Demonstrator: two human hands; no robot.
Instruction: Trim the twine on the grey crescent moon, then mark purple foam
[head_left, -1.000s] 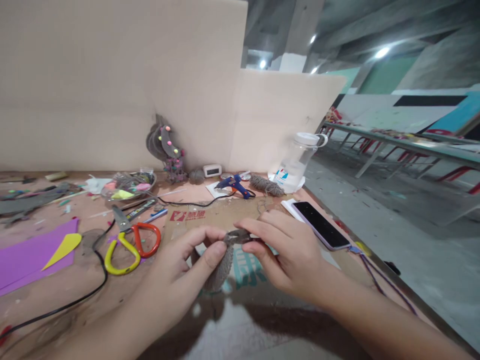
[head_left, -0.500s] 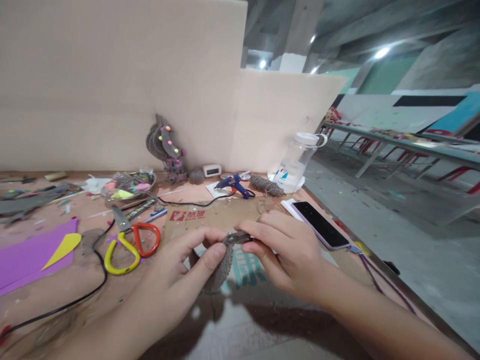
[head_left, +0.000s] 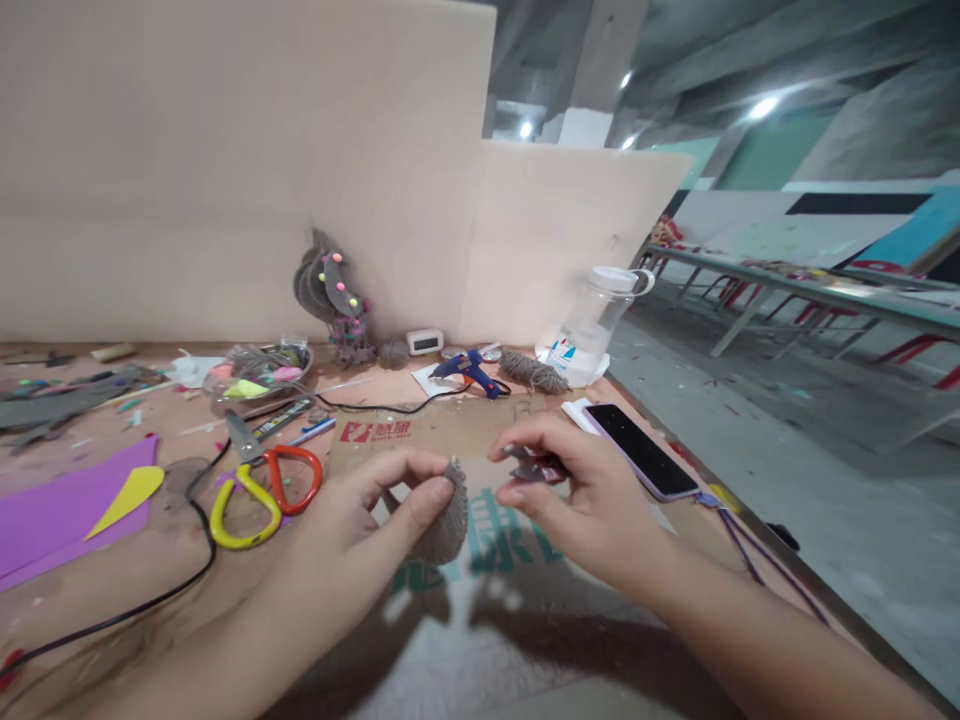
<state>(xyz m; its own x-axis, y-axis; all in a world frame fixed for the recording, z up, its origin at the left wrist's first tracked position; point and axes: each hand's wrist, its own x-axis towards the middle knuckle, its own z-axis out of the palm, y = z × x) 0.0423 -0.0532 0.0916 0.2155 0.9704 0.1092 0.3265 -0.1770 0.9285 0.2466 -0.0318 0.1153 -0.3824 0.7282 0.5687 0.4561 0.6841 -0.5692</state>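
Observation:
My left hand [head_left: 397, 510] pinches a grey yarn-covered piece [head_left: 444, 525] between thumb and forefinger. The piece has a ribbed, rounded side, and its left part is hidden behind my fingers. To the right, apart from it, my right hand [head_left: 574, 490] has its thumb and fingers curled around a small dark grey piece [head_left: 536, 467] with reddish spots; its exact kind is unclear. Both hands are raised over a cardboard sheet [head_left: 442, 425] with red and green print. Scissors [head_left: 262, 485] with one yellow and one red handle lie left of my left hand.
A blue glue gun [head_left: 472, 372], a grey yarn skein [head_left: 534, 370] and a clear bottle [head_left: 592, 325] stand or lie at the back. The phone [head_left: 641, 450] is near the right edge. Purple sheets [head_left: 67, 515] and a black cord [head_left: 202, 530] lie left. A decorated grey model [head_left: 330, 290] stands against the board.
My right hand has moved right, away from the yarn-covered piece, taking the small grey piece with it. My left hand keeps its pinch in nearly the same spot.

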